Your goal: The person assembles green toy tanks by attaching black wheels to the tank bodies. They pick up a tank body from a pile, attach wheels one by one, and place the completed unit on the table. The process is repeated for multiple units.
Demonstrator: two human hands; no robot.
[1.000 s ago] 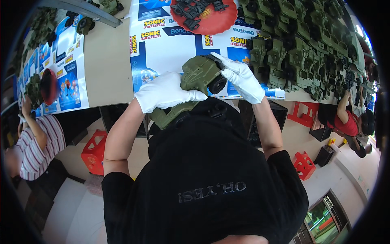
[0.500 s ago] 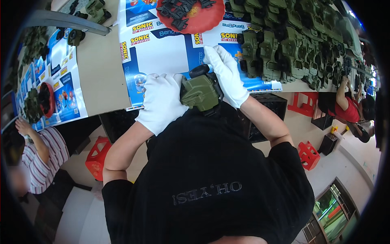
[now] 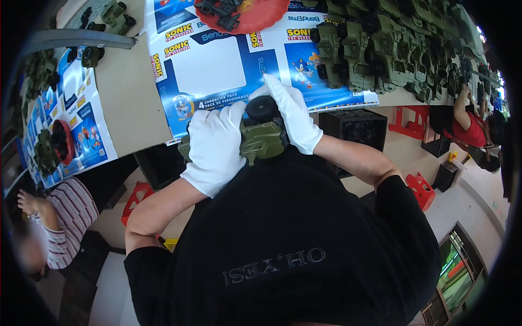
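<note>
Close to my chest, at the table's near edge, I hold an olive-green toy vehicle (image 3: 263,142) with a black wheel (image 3: 262,109) turned up toward me. My left hand (image 3: 215,145), in a white glove, is closed around the vehicle's left part, and some green body shows beyond its far side. On the right end, my gloved right hand (image 3: 294,117) is closed on the vehicle beside the wheel. Its fingertips lie behind the wheel, and what they press on is partly hidden. A printed blue and white sheet (image 3: 212,73) lies on the table beneath.
A red dish (image 3: 266,22) with black plastic parts stands at the far middle. Rows of green toy vehicles (image 3: 375,51) fill the right side. A grey metal bar (image 3: 81,39) crosses at upper left. Co-workers sit left, in a striped shirt (image 3: 70,217), and right, in red (image 3: 470,130).
The vehicle has been turned in my hands, so the wheel now faces up toward me and the body lies lengthwise. My right fingers have come down and in around the wheel.
</note>
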